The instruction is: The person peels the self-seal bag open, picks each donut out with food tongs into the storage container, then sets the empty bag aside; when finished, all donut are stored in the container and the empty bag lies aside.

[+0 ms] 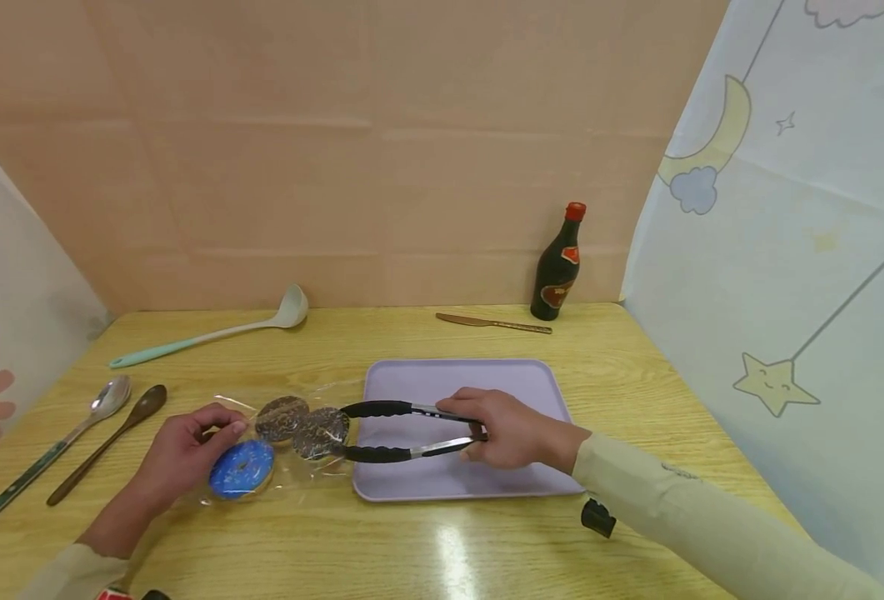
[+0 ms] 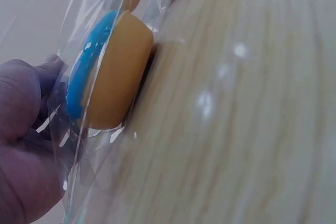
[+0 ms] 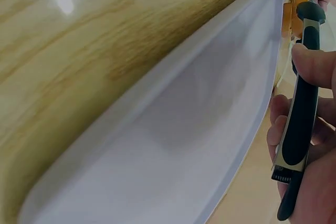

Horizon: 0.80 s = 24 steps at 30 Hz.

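On the left half of the wooden surface point(image 1: 382, 542), a clear plastic bag point(image 1: 292, 483) is lying with a blue doughnut point(image 1: 242, 479) and two brown doughnuts point(image 1: 322, 433) inside. The left hand point(image 1: 190, 450) is pinching the bag's edge beside the blue doughnut, thumb and fingers nearly closed. The right hand point(image 1: 505, 427) is curling firmly round the joined end of a pair of tongs point(image 1: 377, 408) over a lilac tray point(image 1: 456, 375). Their black-covered arms are spreading apart, the ends reaching the nearer brown doughnut; whether they are touching the plastic, one cannot tell. Farther left, a metal spoon point(image 1: 110, 397) and a wooden spoon point(image 1: 147, 402) are lying side by side. Toward the back, a ladle point(image 1: 290, 310) and a knife point(image 1: 479, 322) are resting, and a dark bottle point(image 1: 557, 279) with a red cap is standing upright near the knife's handle.
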### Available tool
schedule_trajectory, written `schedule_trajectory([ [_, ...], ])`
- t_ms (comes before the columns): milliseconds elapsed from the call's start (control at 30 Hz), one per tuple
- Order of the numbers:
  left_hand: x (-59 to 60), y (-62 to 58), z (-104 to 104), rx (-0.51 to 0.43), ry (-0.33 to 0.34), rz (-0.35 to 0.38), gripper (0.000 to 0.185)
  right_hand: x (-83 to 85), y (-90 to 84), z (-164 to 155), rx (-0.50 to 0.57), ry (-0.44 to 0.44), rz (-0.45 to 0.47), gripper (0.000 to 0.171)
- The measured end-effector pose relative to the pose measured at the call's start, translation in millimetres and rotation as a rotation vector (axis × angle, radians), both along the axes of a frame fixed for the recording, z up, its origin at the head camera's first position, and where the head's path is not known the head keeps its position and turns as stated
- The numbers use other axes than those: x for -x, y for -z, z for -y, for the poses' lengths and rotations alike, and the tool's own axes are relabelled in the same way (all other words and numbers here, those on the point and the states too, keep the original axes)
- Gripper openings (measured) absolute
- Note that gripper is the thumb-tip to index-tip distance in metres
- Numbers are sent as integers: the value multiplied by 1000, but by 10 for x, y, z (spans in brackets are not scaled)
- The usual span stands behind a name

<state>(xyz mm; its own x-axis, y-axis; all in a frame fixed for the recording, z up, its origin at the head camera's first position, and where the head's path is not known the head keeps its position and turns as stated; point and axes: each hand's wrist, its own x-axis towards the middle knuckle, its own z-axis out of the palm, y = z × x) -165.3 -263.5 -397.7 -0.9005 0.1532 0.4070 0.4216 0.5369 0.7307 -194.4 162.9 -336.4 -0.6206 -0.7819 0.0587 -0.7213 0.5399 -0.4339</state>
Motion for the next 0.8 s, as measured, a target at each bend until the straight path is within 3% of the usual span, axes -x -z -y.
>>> schedule_trajectory([
  [400,27,51,58,14,-2,-8,9,-41,37,-420,86,67,-33,58],
  [800,16,14,46,1,13,-3,9,-9,79,-772,103,193,-40,59],
])
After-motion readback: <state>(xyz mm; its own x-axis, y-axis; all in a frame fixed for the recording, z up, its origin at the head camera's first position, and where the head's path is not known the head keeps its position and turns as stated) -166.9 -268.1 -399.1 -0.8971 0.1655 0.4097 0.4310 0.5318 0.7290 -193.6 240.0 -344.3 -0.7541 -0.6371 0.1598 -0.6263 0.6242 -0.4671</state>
